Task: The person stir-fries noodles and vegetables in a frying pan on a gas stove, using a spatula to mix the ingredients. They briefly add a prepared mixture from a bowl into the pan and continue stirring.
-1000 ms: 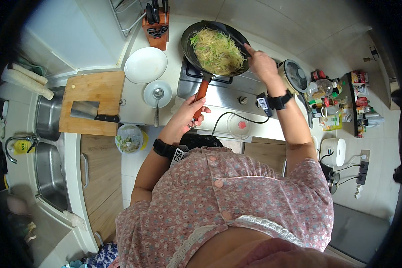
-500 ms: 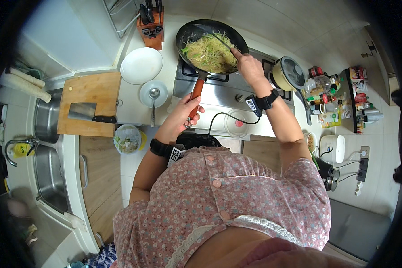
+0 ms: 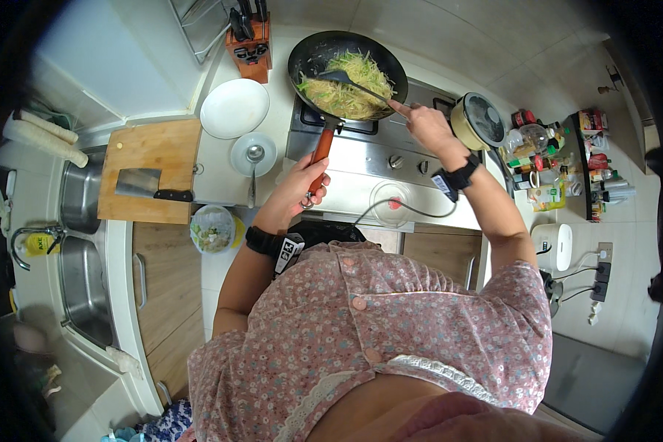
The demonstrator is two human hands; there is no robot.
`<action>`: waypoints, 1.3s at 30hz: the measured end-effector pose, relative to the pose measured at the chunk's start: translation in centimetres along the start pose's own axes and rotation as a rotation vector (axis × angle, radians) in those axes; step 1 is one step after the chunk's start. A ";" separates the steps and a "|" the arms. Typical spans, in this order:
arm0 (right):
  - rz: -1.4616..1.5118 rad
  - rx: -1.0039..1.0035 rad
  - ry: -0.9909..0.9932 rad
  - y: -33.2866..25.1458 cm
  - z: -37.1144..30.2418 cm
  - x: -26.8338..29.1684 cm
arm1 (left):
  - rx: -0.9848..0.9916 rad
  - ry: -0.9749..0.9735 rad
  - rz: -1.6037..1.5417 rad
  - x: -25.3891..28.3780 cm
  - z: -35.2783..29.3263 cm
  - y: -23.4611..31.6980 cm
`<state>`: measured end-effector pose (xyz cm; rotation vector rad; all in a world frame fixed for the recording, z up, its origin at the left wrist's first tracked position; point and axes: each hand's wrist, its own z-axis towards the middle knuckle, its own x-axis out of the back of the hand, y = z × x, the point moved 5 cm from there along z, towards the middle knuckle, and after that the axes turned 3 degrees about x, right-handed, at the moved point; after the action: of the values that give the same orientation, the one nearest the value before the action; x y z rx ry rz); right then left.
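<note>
A black wok (image 3: pixel 309 59) sits over the stove, with pale shredded vegetables and green strips (image 3: pixel 353 85) inside. My left hand (image 3: pixel 302 184) is wrapped round the wok's reddish-brown handle (image 3: pixel 323 151). In my right hand (image 3: pixel 427 129) is a spatula (image 3: pixel 337 76) with a dark blade. That blade lies across the shreds, toward the left of the wok, and its shaft slants down right to my fingers. Both wrists wear black straps.
Left of the stove are a white plate (image 3: pixel 234 99), a bowl (image 3: pixel 244 163) with a spoon, a knife block (image 3: pixel 253 66), and a cutting board (image 3: pixel 180 144) with a cleaver (image 3: pixel 138 182). A cream lidded pot (image 3: pixel 464 129) and several bottles stand at right.
My right hand has shifted right and slightly down. The spatula's blade now shows on top of the shreds. The wok has moved slightly left; my left hand keeps its hold.
</note>
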<state>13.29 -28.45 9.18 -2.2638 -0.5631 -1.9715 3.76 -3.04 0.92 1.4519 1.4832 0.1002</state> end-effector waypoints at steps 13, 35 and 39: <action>0.141 0.041 0.097 4.4 -3.3 7.2 | -0.005 -0.002 -0.067 -0.2 0.2 -0.2; 0.547 0.077 0.071 -4.1 1.3 1.7 | 0.019 -0.005 -0.022 -0.1 0.1 0.0; 0.531 -0.008 0.133 -3.8 3.1 1.1 | 0.003 -0.020 -0.027 -0.2 0.1 0.0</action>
<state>15.06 -23.77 9.08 -1.9879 0.0623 -1.8222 3.73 -3.25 0.97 1.4310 1.4868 0.0674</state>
